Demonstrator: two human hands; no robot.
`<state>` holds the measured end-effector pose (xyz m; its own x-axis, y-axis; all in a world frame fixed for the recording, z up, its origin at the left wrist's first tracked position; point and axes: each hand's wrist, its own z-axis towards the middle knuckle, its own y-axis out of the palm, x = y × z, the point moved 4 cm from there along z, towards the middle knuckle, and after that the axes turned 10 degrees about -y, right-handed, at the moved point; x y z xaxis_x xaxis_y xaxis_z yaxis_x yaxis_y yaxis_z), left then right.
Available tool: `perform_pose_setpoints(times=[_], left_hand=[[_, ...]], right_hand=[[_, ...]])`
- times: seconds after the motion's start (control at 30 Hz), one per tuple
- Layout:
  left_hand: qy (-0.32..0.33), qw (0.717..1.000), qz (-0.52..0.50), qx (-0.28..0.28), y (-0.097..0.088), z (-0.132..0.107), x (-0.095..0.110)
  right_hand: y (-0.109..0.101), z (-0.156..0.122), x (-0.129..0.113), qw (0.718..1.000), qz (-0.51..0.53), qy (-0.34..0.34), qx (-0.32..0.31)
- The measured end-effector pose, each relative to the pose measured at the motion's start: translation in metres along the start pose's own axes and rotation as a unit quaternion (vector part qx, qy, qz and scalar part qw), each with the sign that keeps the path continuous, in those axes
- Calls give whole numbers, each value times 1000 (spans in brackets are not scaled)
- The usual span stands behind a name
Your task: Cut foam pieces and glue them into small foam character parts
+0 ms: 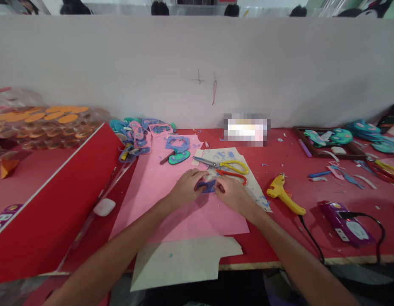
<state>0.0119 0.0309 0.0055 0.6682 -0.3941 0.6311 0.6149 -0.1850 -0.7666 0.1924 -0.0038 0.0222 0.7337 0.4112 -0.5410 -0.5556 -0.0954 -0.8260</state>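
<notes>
While held low over the large, flat pink sheet (152, 208), shows only in part: a small blue-violet piece of thin sheet material, probably craft foam (208, 186), spanning the gap between the left hand (191, 185) and the right hand (231, 192). Looks soft and bendable; could crease, stretch or tear along an edge if tugged unevenly from the two ends, or slip loose if gripped by too little of the rim. Could also snag on the scissors with orange-red handles (241, 176) if swung outward, being so near the right hand; cannot tell the lie of the blades.

With the left hand, closes thumb and fingers narrowly on the left end of the piece; with the right hand, curls the fingers in and pinches the right end. Holds nothing else visible in either. Cannot make out the exact meeting of the fingertips.

Just beyond the hands, lie on a scrap-strewn cream sheet (255, 187): metal scissors with yellow handles (234, 166), points to the left. Farther back, rests near the pink sheet's top: a rounded green foam shape with a dark rim (179, 157). To the right, sits on the red counter (261, 250): a corded yellow glue gun (284, 195). Could burn if hot and brushed by the right forearm; cannot tell whether heated.
</notes>
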Motion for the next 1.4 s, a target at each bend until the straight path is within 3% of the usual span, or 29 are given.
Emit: perform_pose_setpoints(times=[0.23,0.37,0.47,0.53,0.67,0.87,1.07,1.4], left_hand=[[9,1000,2,-3,0,1,2],[18,1000,-23,7,-9,1,5],[61,996,-29,49,-24,-5,4],[117,992,27,38,-28,-14,3],[188,972,139,-7,-26,-30,-3],[199,963,178,-38,-19,-34,0],[196,957,209,-56,-17,-34,4],[197,958,203,-55,-17,-34,5]], right_hand=[[0,-1,-5,1000,-18,5,-13],[-7,0,1,1000,-16,-7,13],[-22,0,11,997,31,-34,60],[-32,0,18,993,77,-62,68],[-35,-3,20,990,92,-110,-4],[-19,-6,4,985,-2,-154,-75],[-13,-6,1,979,-24,-181,-93],[-11,-5,3,980,-42,-170,-97]])
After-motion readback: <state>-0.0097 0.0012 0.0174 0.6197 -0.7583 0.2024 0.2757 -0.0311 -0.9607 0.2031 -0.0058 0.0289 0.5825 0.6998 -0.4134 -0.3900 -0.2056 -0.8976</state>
